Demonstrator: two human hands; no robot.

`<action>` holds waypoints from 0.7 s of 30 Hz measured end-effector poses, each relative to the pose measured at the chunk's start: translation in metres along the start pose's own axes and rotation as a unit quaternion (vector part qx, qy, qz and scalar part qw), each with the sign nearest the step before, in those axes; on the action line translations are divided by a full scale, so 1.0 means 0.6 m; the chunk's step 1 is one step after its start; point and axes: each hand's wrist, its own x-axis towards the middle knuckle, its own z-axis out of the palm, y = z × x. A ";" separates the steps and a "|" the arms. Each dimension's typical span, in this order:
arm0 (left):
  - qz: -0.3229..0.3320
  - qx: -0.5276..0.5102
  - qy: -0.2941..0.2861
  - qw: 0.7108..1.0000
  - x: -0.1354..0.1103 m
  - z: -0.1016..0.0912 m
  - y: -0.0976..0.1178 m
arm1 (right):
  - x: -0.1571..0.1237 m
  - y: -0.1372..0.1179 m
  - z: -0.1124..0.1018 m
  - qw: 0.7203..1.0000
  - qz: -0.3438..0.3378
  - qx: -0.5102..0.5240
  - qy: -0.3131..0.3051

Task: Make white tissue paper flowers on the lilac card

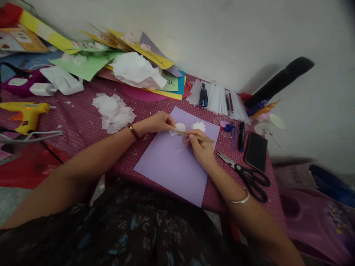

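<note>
Plaid tablecloth (80,121); purple sheet (172,165) mid-frame, two white tufts (199,126) up top. Looks partway: paper pile (111,111) unused, left-centre. Left hand (163,122) nearly pinched, hold unclear; right hand (202,149) closed on brown stick (205,139).

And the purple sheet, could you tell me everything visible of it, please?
The purple sheet is plain, four-cornered and looks like paper or thin card. It lies flat, slanted, on the checked cloth, its near right corner close to the cloth's edge. Two white tufts show over its far part; small white scraps lie nearer its middle. The left hand is over its left edge, the right hand, with a brown stick, over its right side; whether they touch it, I cannot tell.
</note>
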 end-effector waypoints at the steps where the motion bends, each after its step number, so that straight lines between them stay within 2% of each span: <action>1: -0.001 -0.003 -0.004 1.000 0.000 -0.002 0.000 | 0.001 0.000 0.000 1.000 0.002 -0.005 -0.003; 7: -0.023 -0.025 0.007 0.999 0.000 -0.002 0.007 | 0.000 0.006 0.000 0.998 -0.004 -0.044 -0.033; 9: -0.031 -0.040 0.030 0.998 -0.001 0.001 0.010 | -0.003 0.008 -0.001 0.995 -0.034 -0.086 -0.048; 11: -0.041 -0.050 0.063 0.996 -0.002 0.002 0.013 | -0.006 0.010 -0.002 0.984 -0.093 -0.140 -0.067; 15: -0.080 -0.042 0.108 0.990 -0.004 0.003 0.010 | -0.009 0.011 -0.003 0.932 -0.201 -0.285 -0.099; 18: -0.083 0.008 0.109 0.991 -0.003 0.004 0.004 | -0.008 0.011 -0.001 0.888 -0.211 -0.392 -0.116; 21: -0.050 0.087 0.107 0.989 -0.002 0.007 -0.002 | -0.008 0.008 0.002 0.851 -0.209 -0.462 -0.137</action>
